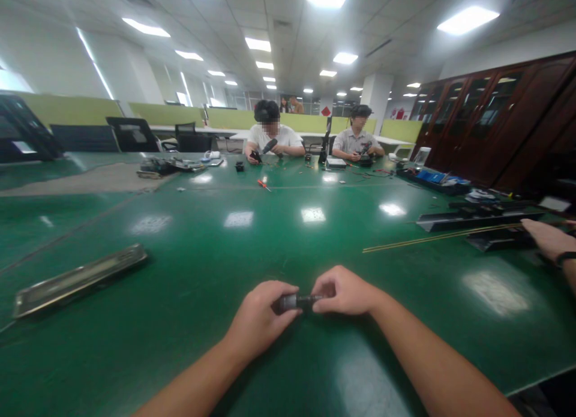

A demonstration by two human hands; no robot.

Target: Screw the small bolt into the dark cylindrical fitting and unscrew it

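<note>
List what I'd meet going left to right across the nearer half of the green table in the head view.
Long narrow metal-edged piece, left hand, dark cylindrical part, right hand, thin yellow rods, another person's hand.

Piece [289, 302] between the hands [260, 315], dark grey and black; bench [216, 261] beneath them, green; rods [432, 238] to their right, yellow; cabinets [531, 105] farther right, reddish brown.
</note>
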